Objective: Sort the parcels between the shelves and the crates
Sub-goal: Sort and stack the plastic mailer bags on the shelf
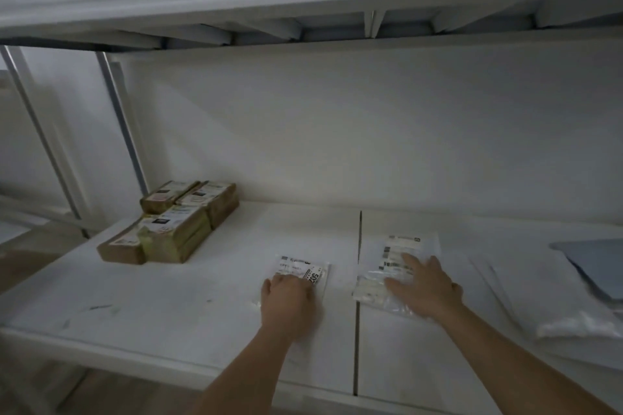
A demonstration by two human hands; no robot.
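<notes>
On the white shelf, towards its front edge, two flat bagged parcels lie side by side with the dark seam between the shelf panels running between them. The left hand sits on the near end of the small labelled parcel, its fingers curled down over the parcel's near edge as if gripping or pinching it, though the fingertips are hidden, so how firm the hold is cannot be told. The right hand lies flat, fingers spread and straight, pressing on the larger clear-bagged parcel without closing round it. Each parcel runs away from its hand, long axis pointing towards the back wall, label end farthest off; so either parcel would probably come free with a straight pull towards the body. The left hand looks the nearer to lifting, being already curled on its parcel. Well to the left and farther back stands a stack of brown boxed parcels; to the right lie more soft white bags beside a grey-blue flat packet. No crate shows in view.
</notes>
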